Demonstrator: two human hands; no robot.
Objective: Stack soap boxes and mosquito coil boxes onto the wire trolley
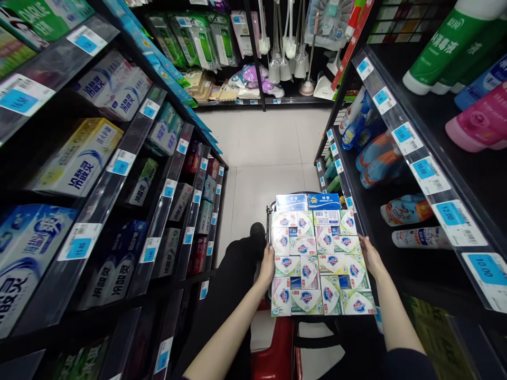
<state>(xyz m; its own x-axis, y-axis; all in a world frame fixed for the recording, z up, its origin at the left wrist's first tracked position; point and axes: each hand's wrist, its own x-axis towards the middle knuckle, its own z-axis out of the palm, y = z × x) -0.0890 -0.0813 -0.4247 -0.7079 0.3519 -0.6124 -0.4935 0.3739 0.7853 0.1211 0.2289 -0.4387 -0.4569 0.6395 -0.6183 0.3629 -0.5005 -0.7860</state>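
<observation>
Soap boxes point(304, 246) lay in a flat, close-set block right of the middle, low in the view, between the two hands, with blue showing through a few gaps. Farthest left, a shelf point(21, 129) carried toothpaste boxes: a blue box point(24, 232) near the edge, a yellow box point(79, 158) above it, white boxes point(114, 87) higher still, and teal boxes point(164, 132) farther along. Price tags point(80, 241) ran along its edges. Next came pale floor tiles point(241, 137), with green packs point(202, 47) hanging on a rack beyond them, and a black trouser leg point(229, 274) ending in a black shoe point(257, 231). The left hand point(268, 268) touched the block's left side, fingers partly hidden; whether they were gripping, I could not tell. Red metal point(273, 353) showed below the block. Along its far end stood two blue boxes point(308, 201), side by side, while white brushes point(291, 50) hung at the back. The right hand point(370, 256) was at the block's right side, fingers slightly bent against the edge; its grip could not be made out either. Farthest right, another shelf point(412, 124) held orange bottles point(382, 169), a green bottle point(439, 50) and a pink bottle point(477, 126).
</observation>
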